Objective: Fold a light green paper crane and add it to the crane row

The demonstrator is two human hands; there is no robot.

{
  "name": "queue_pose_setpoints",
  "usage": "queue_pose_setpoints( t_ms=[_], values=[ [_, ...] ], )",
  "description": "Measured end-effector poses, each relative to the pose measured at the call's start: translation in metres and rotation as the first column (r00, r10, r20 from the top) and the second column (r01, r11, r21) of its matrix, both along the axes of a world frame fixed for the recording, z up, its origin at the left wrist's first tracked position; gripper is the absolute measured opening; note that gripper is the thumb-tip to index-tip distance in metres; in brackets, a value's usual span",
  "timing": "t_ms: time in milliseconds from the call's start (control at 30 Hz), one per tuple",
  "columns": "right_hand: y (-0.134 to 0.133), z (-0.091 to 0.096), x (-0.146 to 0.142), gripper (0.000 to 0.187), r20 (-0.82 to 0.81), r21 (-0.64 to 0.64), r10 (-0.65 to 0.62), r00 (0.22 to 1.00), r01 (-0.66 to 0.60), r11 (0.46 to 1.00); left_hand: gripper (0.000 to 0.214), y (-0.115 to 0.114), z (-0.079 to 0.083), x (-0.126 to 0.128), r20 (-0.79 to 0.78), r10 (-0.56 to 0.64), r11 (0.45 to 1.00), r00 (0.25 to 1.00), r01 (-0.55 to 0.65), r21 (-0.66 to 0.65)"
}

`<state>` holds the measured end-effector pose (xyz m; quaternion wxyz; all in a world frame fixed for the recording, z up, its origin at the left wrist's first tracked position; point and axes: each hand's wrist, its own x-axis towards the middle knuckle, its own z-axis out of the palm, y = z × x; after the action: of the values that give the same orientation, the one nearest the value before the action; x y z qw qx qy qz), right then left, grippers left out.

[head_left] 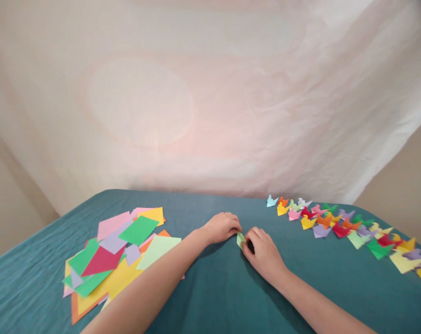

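My left hand [221, 227] and my right hand [264, 253] meet at the middle of the teal table [210, 301]. Between their fingertips sits a small, light green folded paper piece [240, 240], pressed against the cloth. Both hands pinch it, the left from the left side and the right from the right and above. Most of the piece is hidden under my fingers.
A loose pile of coloured paper squares [116, 255] lies at the left. Several folded paper cranes [349, 229] in many colours stretch along the right side toward the table's edge. A pale wrinkled sheet [210, 93] hangs behind the table.
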<state>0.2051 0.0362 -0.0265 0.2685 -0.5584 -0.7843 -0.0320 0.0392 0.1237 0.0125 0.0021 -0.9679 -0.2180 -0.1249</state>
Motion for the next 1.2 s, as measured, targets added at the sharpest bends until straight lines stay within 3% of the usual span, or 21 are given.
queue_pose_setpoints(
  t_ms=[533,800,1200],
  values=[
    [0.001,-0.002,0.0,0.007,0.035,0.029,-0.011,0.999,0.01,1.0,0.014,0.007,0.014,0.008,-0.208,-0.255,0.913,0.944,0.306,0.269],
    [-0.001,-0.003,-0.001,0.01,0.09,0.072,-0.007,0.996,0.0,0.997,0.016,0.008,0.01,0.012,-0.213,-0.258,0.899,0.942,0.315,0.305],
    [-0.014,0.003,-0.006,0.017,0.207,0.095,0.006,0.978,-0.026,0.995,0.015,0.003,0.004,0.009,-0.195,-0.178,0.928,0.964,0.231,0.294]
  ],
)
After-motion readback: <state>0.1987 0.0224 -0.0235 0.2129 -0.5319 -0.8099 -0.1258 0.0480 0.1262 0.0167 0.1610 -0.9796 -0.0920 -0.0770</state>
